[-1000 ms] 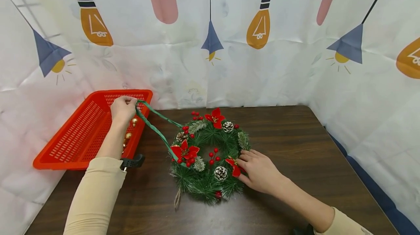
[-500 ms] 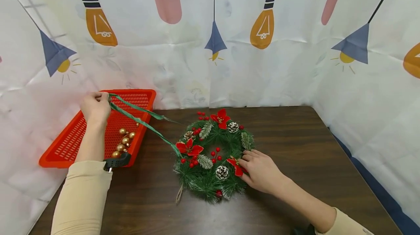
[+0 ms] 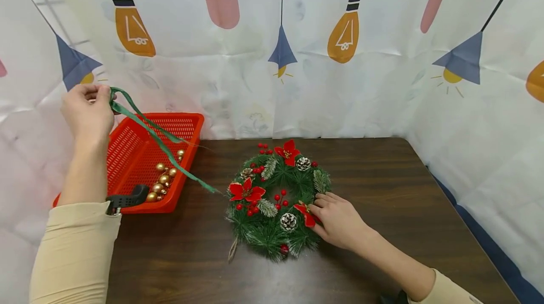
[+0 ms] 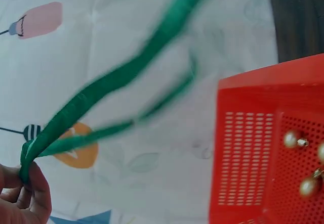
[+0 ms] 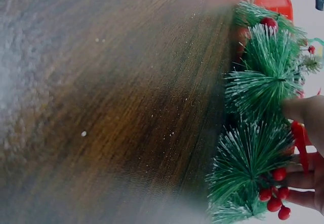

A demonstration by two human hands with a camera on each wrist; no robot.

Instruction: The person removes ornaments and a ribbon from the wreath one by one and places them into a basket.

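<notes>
Raised over the far left, my left hand [image 3: 90, 113] pinches a green ribbon [image 4: 96, 93] between thumb and fingers. Two lengths of it trail toward the right, with thin thread at their ends. A round Christmas wreath [image 3: 265, 238] of green needles lies on the table, decorated with red poinsettias [image 3: 246, 191], red berries, pinecones [image 3: 288, 222] and frosted sprigs. My right hand [image 3: 340, 221] holds the wreath at its right side, thumb and fingers around a red poinsettia [image 3: 305, 215]. In the right wrist view, needles and red berries [image 5: 274, 204] show beside those fingers.
A red plastic basket [image 3: 127, 155] stands at the back left, below my left forearm. Several gold baubles [image 3: 164, 179] lie inside it. A twine loop [image 3: 232, 250] sticks out at the wreath's lower left. Behind the dark wood table [image 3: 382, 172] hangs a printed curtain [image 3: 238, 82].
My left hand has moved left and up, drawing the ribbon away from the wreath until its ends hang free of it. My right hand stays on the wreath.
</notes>
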